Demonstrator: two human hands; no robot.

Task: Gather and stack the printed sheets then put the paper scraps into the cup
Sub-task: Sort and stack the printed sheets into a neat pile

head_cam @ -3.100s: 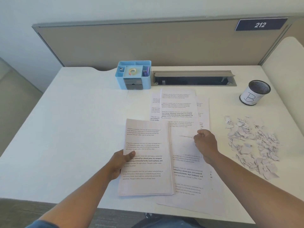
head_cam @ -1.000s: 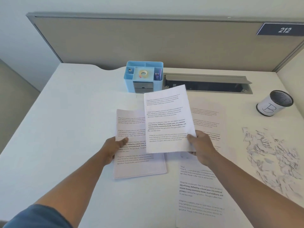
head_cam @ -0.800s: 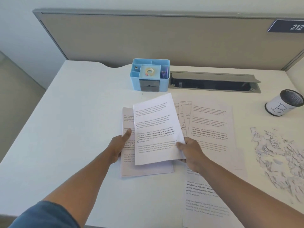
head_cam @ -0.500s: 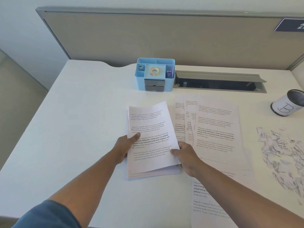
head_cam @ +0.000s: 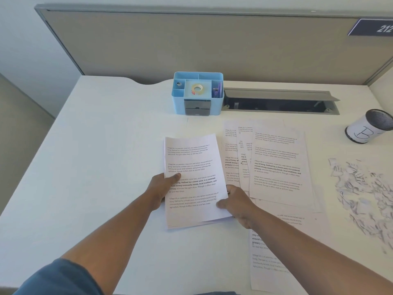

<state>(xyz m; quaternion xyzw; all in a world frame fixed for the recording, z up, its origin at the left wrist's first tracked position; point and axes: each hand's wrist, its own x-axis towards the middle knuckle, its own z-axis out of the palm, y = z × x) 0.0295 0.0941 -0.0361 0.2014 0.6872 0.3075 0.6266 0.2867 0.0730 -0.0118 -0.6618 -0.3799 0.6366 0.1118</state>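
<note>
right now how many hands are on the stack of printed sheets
2. The left hand grips the stack of printed sheets at its left edge, thumb on top. The right hand holds the lower right edge, thumb on top.

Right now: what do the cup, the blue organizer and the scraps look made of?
Cup: likely dark metal mesh, judging by its speckled rim, wrapped in white paper marked "B".
Blue organizer: smooth moulded plastic, satin sheen, with darker drawer fronts.
Scraps: thin torn white paper with ragged edges.

Paper scraps (head_cam: 365,194) blurred and cut off at right edge; lowest sheet (head_cam: 268,262) partly under right forearm.
</note>
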